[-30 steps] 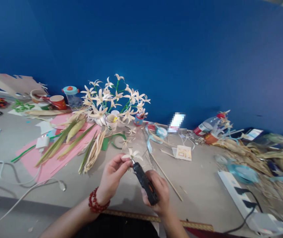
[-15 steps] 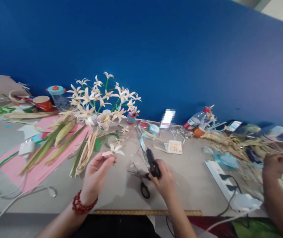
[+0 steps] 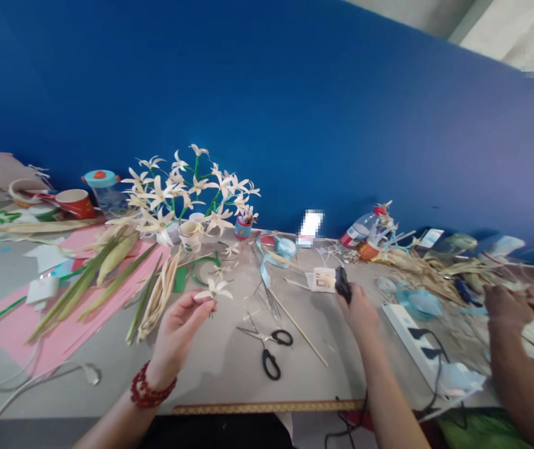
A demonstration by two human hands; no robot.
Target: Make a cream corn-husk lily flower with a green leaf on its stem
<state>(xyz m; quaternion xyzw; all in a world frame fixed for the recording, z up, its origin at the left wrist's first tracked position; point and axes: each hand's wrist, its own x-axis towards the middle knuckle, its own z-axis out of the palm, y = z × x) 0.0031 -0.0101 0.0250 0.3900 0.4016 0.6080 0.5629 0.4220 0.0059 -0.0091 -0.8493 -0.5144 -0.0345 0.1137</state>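
Note:
Between the thumb and fingers of my left hand [image 3: 180, 330] is a pale, star-shaped handmade flower [image 3: 215, 289], petals facing up. My right hand [image 3: 361, 312] is wrapped round a black glue gun [image 3: 342, 284], which is beside a small cream card [image 3: 323, 280] on the table. Scissors [image 3: 265, 337] with black handles lie partly spread on the table between my hands. A thin stick [image 3: 300, 330] and several wires [image 3: 272, 300] are just behind them. Beyond my left hand, a green tape roll [image 3: 207, 270] lies near a couple of loose flowers [image 3: 232, 249].
Flowers on green stems [image 3: 192, 187] stand along the blue wall. Husks and leaves cover pink paper [image 3: 9, 318] at left. At right are a power strip [image 3: 409, 340], a bottle [image 3: 359, 229], dried husks [image 3: 428, 274] and a co-worker's hands [image 3: 510, 308]. A phone [image 3: 310, 229] leans by the wall.
My right hand has moved the glue gun rightward, from above the scissors to beside the cream card. The scissors and stick now show fully. My left hand still holds the flower.

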